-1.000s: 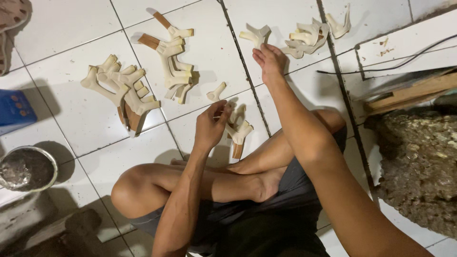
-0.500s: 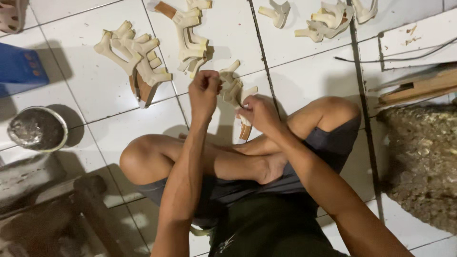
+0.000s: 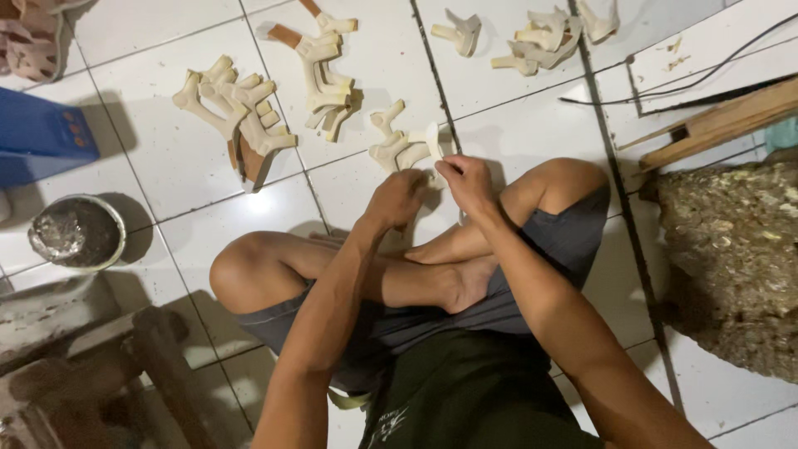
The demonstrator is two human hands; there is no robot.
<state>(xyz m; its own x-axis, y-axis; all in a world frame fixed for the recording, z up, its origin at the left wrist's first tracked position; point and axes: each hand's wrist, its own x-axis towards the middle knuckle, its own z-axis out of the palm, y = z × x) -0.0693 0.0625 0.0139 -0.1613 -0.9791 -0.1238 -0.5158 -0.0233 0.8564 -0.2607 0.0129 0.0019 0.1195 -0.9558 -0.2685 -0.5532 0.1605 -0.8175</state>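
1. Our right hand (image 3: 467,181) pinches a pale wooden piece (image 3: 433,141), its long axis upright, pointing away from us.
2. It sits just right of the small wooden pile (image 3: 391,141).
3. Our left hand (image 3: 397,198) curls loosely below that pile.

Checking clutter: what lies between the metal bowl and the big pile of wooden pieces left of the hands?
In the head view, only bare white tile separates the metal bowl from the pile of wooden pieces.

Pale bare-wood forks (image 3: 249,116) on glossy tiles (image 3: 150,166).

Pale wooden pieces (image 3: 401,143) — white floor tiles (image 3: 166,158), blue stool (image 3: 41,137).
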